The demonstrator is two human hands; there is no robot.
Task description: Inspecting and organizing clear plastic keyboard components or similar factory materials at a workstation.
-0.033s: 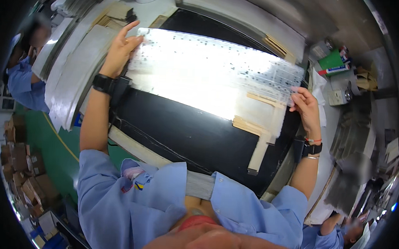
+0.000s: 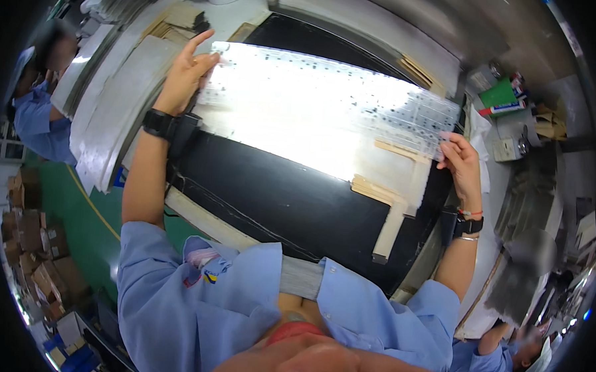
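A wide, glossy clear plastic sheet with dark specks along its far edge is stretched between my hands over a black work surface. My left hand pinches its left end between thumb and fingers, with the index finger pointing out. At the right end, my right hand grips the sheet's edge between thumb and fingertips. Under the sheet's right part lie pale, tape-wrapped strips, partly seen through it. Glare hides much of the sheet's middle.
Stacks of flat grey sheets stand at the left. Pale strips lie along the far edge. To the right are a marker, a green item and a small box. Co-workers in blue sit at far left and lower right; cardboard boxes are on the floor.
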